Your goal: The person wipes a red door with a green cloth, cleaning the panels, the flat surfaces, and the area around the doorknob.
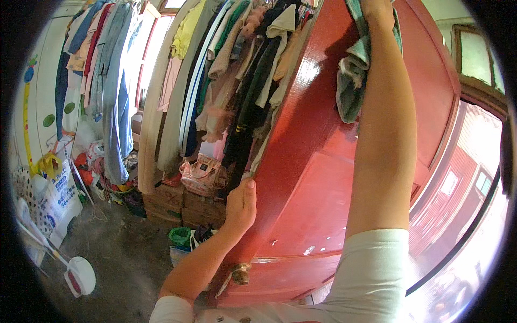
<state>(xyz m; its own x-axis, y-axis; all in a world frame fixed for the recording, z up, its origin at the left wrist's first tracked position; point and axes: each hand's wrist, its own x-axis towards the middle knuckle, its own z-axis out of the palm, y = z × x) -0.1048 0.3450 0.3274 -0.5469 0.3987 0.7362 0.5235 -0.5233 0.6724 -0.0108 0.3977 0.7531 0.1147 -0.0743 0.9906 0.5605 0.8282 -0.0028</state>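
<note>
A glossy red door [299,185] stands open before me, its edge running up towards the top of the view. My left hand [241,204] grips that edge, thumb on the near side and fingers hidden behind it. High up at the door's top, my right hand [377,12] holds a damp-looking green cloth [353,87] against the panel. The cloth hangs in folds beside my forearm, and the top of the frame cuts off part of this hand. Low on the door is a brass-coloured door knob [241,273].
Clothes on hangers [238,72] crowd behind the door edge, above cardboard boxes [163,204] and a pink patterned bag [204,173]. A green-lined bin [179,238] stands near my left forearm. At lower left, a white long-handled brush-like tool [83,274] extends over the floor.
</note>
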